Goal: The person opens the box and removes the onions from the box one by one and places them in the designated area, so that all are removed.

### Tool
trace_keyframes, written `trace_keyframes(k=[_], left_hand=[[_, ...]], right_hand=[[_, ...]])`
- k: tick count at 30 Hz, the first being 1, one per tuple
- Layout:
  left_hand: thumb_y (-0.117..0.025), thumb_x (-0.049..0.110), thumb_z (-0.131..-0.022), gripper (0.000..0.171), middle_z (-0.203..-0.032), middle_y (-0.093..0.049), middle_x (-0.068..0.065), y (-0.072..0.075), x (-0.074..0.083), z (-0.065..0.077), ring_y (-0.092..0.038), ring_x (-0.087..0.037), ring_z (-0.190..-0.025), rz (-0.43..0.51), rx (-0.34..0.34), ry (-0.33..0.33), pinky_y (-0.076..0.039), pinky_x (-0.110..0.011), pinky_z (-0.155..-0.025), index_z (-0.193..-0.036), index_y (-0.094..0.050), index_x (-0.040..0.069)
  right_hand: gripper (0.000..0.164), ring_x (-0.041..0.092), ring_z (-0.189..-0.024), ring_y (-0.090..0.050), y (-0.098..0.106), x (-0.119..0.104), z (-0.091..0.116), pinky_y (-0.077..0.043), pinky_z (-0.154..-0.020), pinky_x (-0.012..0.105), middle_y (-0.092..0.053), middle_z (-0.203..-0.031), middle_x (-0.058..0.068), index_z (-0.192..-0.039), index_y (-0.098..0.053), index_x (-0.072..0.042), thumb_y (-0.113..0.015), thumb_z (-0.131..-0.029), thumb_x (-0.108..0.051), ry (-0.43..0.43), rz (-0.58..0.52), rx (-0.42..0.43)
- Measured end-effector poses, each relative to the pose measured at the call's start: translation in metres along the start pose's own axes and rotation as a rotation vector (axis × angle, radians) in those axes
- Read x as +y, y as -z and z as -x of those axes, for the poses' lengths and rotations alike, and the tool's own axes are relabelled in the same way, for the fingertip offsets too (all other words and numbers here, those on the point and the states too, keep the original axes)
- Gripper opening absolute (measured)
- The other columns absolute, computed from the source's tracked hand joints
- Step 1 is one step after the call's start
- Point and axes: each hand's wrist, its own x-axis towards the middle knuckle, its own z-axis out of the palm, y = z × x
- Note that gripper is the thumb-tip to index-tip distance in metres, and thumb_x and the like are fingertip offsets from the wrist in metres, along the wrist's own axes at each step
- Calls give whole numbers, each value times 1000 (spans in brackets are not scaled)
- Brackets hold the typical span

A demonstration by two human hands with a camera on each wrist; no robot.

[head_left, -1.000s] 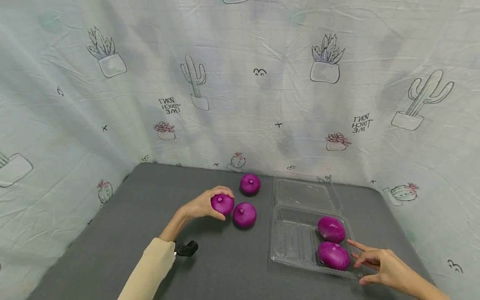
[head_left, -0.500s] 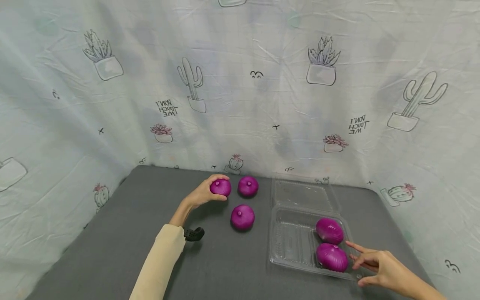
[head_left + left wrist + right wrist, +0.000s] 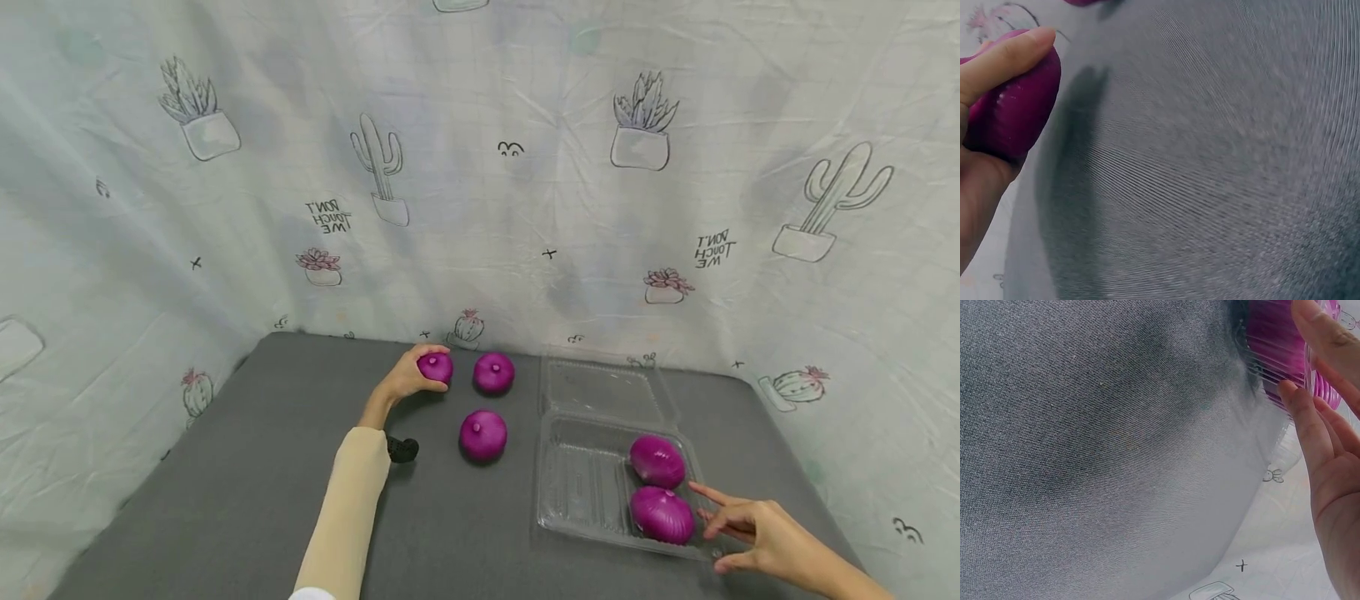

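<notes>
In the head view my left hand (image 3: 401, 382) grips a red onion (image 3: 436, 367) at the back of the grey table. The left wrist view shows the thumb lying across that onion (image 3: 1029, 106). Just to its right stands a second onion (image 3: 493, 372), and another onion (image 3: 483, 435) sits nearer the front. A clear plastic container (image 3: 573, 500) lies open on the right, with one onion (image 3: 657, 461) behind another onion (image 3: 662, 515) in its right half. My right hand (image 3: 768, 537) touches the container's right side with extended fingers; the right wrist view shows fingertips (image 3: 1286, 389) against the ridged wall.
The container's clear lid (image 3: 607, 392) is folded back toward the rear. A pale curtain (image 3: 480, 208) with drawn cacti hangs behind the table (image 3: 247, 500) and along its sides. On my left wrist sits a black device (image 3: 402, 450).
My left hand has carried its onion backward, from beside the front onion to the left of the rear one. The right hand stays at the container's side.
</notes>
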Motion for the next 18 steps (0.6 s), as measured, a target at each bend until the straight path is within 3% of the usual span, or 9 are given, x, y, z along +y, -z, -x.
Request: trace_keyframes(k=[9,14,18], left_hand=[[-82,-1,-71,67,-140,-39,-20,-6,-6,-9,-45,-38,-119,-31,33,-6,-44,-50,-95,-131,-53,1],[-83,2,-71,72,-143,-34,-24,-4,-10,-11,-39,-42,-125,-113,39,-60,-40,-54,-99,-135,-50,0],[-83,-3,-69,79,-144,-28,-27,-3,-14,-11,-31,-45,-130,-170,14,-88,-36,-59,-100,-138,-47,4]], right_hand=[[26,1,-110,-52,1,1,-1,-56,-69,32,-33,-144,-22,-92,-67,-5,-81,-70,-5,7,-22,-6],[26,1,-111,-52,1,0,-1,-55,-68,37,-32,-144,-22,-92,-67,-5,-81,-71,-5,1,-32,-13],[26,1,-111,-52,1,1,0,-56,-68,34,-33,-144,-22,-92,-67,-5,-81,-70,-4,0,-31,-5]])
